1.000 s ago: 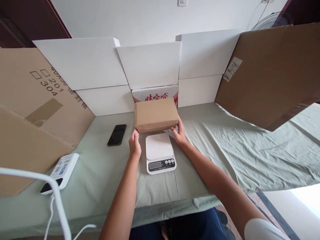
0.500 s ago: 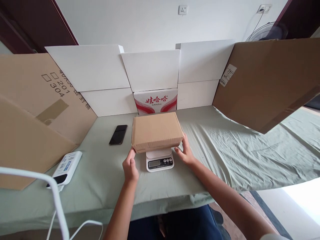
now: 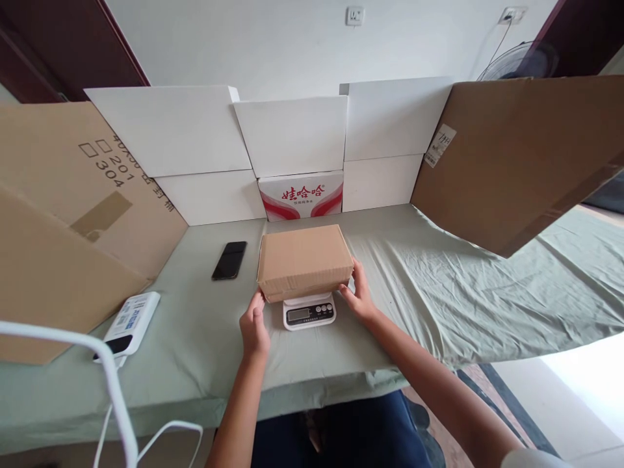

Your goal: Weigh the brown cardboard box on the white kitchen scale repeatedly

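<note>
Box [image 3: 304, 261] (plain brown) on scale [image 3: 309, 311]; behind, carton [image 3: 301, 195] reads 娃哈哈.

A closed brown cardboard box [image 3: 304, 261] sits on a small white digital scale [image 3: 309, 311], whose display and buttons show below the box's near edge, on a surface [image 3: 414, 292] draped in pale green cloth. The left hand [image 3: 254, 327] touches the box's near-left corner and the right hand [image 3: 358, 296] cups its near-right corner, both in a loose, open-fingered grip. A black phone [image 3: 229, 260] lies left of the box, a white device [image 3: 127, 323] nearer the left edge, and white panels [image 3: 292, 133], a red-and-white carton [image 3: 301, 194] and 2 large brown cardboard sheets [image 3: 517, 153] stand behind and at either side.
</note>
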Demonstrator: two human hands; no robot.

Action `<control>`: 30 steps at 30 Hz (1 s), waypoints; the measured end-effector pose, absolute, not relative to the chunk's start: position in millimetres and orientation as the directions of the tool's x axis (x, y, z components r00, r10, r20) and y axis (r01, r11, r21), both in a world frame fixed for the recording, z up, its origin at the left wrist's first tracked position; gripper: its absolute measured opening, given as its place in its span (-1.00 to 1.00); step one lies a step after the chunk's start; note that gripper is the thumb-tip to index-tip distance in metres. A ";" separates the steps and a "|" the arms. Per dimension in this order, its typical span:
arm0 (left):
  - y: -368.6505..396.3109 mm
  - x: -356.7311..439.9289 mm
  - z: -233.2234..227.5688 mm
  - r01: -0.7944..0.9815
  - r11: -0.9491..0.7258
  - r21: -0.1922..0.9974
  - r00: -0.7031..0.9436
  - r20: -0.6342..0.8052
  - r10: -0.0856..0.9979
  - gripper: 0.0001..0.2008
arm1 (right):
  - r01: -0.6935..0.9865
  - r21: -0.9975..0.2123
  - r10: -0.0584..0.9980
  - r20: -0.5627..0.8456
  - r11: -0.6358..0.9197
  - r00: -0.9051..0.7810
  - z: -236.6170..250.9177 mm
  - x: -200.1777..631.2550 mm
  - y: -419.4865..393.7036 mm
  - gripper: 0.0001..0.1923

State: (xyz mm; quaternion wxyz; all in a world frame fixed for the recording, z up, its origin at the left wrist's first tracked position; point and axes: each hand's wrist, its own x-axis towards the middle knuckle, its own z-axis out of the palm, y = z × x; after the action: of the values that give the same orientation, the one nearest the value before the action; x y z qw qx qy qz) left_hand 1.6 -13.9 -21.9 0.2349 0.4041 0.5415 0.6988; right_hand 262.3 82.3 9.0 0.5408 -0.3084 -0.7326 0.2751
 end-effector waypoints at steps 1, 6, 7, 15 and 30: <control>-14.2 1.6 -22.1 0.108 -0.303 0.947 -0.562 0.309 0.767 -0.21 | 0.150 -0.740 0.752 0.620 0.655 -0.224 8.3 262.4 82.5 -0.27; -14.1 1.9 -20.9 0.096 -0.298 0.950 -0.577 0.297 0.761 -0.21 | 0.144 -0.747 0.757 0.616 0.649 -0.219 7.3 262.6 83.1 -0.29; -13.8 2.1 -20.3 0.093 -0.298 0.950 -0.577 0.295 0.761 -0.21 | 0.146 -0.747 0.758 0.616 0.648 -0.214 7.5 262.6 83.2 -0.30; -14.2 4.9 -15.5 0.067 -0.292 0.954 -0.592 0.274 0.758 -0.22 | 0.182 -0.748 0.769 0.609 0.638 -0.193 9.0 263.2 82.6 -0.33; -11.3 6.5 -8.5 -0.035 -0.446 0.895 -0.650 0.319 0.690 -0.26 | -0.008 -0.895 0.893 0.444 0.446 0.071 11.9 267.0 89.3 -0.41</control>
State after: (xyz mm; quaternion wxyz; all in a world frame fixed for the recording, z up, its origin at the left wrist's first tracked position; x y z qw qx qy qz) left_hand 6.5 -11.3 -8.5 0.2335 0.3473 0.4719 0.7760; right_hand 267.0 89.3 11.9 0.6236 -0.3829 -0.5780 0.3611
